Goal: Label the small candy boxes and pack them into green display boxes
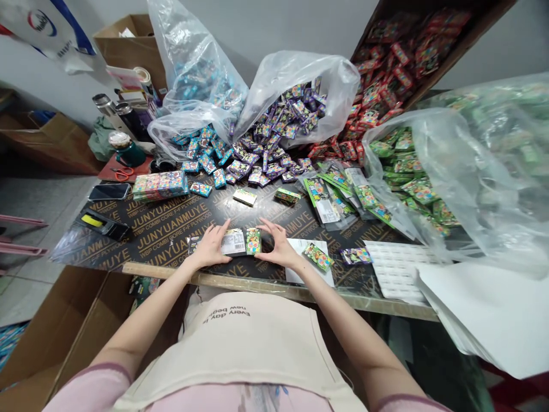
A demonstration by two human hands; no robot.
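My left hand (211, 247) rests over a dark flat packet with a white barcode label (233, 242) on the dark tabletop. Its thumb and forefinger are spread along the packet's lower and upper edges. Against that packet's right end lies a small green box with colourful round prints (253, 240). Around the box's right end, my right hand (277, 246) curves with thumb and forefinger wide apart, tips close to its corners. Another dark piece (193, 244) shows partly left of my left hand. Beside my right wrist, a green packet (318, 256) lies on a white sheet (295, 276).
Blue (208, 163), purple (266, 129) and red (369, 114) small boxes heap at the back, many spilling from clear bags. Green pouches (321, 197) lie right of centre. A phone (108, 191), tape dispenser (103, 224) and scissors (122, 174) occupy the left. Wooden edging (266, 286) borders the table front.
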